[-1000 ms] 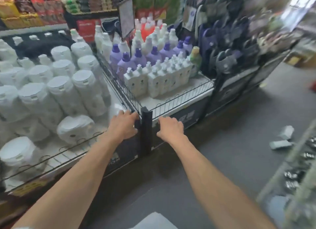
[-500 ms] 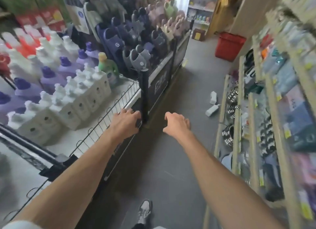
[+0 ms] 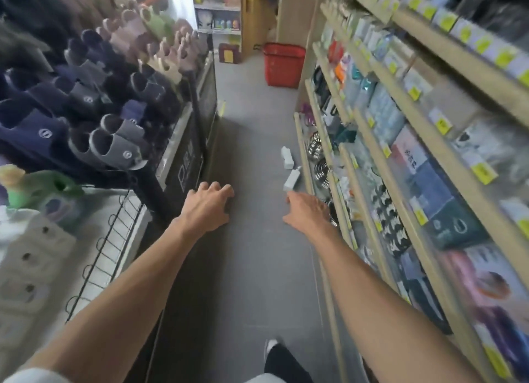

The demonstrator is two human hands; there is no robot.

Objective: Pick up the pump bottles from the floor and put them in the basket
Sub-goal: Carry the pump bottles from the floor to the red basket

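Two white pump bottles lie on the grey aisle floor beside the right-hand shelving: the far pump bottle (image 3: 287,157) and the near pump bottle (image 3: 292,178). A red basket (image 3: 282,65) stands on the floor at the far end of the aisle. My left hand (image 3: 209,208) hovers over the floor with fingers curled and spread, holding nothing. My right hand (image 3: 307,211) reaches forward, fingers loosely apart, just short of the near bottle and not touching it.
A black display stand (image 3: 183,159) with slippers and a wire-fenced bin (image 3: 114,239) of white bottles lines the left. Wooden shelving (image 3: 372,165) full of goods runs along the right. My foot (image 3: 272,347) is on the floor below.
The view has swung right, from the bottle bin to down the aisle. Both hands have come off the bin's wire rail and post, and my right hand now reaches toward the floor bottles.
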